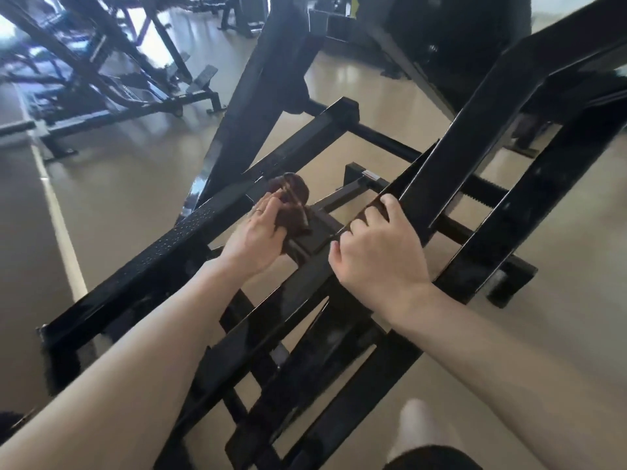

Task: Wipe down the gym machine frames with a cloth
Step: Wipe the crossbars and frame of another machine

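Over the frame, left hand grips cloth; right hand clasps a bar.

Left hand presses brown cloth on black frame; right hand grips bar.
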Available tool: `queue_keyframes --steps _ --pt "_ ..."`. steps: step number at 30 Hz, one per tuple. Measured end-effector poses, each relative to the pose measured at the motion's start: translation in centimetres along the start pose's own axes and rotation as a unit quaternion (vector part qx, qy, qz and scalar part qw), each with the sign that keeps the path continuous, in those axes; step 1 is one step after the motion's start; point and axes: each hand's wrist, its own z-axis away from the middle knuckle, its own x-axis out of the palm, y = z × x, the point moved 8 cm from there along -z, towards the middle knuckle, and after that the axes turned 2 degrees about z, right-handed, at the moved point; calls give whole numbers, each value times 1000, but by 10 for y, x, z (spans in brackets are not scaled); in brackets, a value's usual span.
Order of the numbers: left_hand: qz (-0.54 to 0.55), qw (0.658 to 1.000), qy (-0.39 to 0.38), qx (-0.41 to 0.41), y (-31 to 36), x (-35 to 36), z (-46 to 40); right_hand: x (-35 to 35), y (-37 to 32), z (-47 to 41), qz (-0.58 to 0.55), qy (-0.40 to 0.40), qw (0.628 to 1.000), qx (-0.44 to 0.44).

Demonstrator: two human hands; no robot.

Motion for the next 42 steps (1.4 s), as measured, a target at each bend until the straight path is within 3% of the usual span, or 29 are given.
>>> queue_keyframes --steps 3,10,14,22,25,30,38,40,42 --pt "9 1000 -14 17 19 12 20 1 -3 -2 -1 -38 999 -31" --pt "18 998 -51 37 39 25 49 0 -12 -3 -53 -13 995 -78" --pt "-16 1000 -22 12 33 16 31 2 -10 -2 -22 68 996 -54" --pt "-12 999 14 35 28 18 19 6 -12 -3 -17 119 992 -43" --pt "11 997 42 66 30 9 19 4 -11 -3 -22 103 993 -44" --pt "172 979 102 44 61 -21 -33 1 -15 -2 -26 72 994 -78" --pt "217 953 119 176 170 -24 -128 3 -1 -17 -88 8 988 -130" --pt "181 956 70 220 185 -4 -142 5 -6 -18 -115 -13 987 -115" --pt "42 964 -25 261 192 34 -153 11 -9 -18 -118 -30 988 -100"
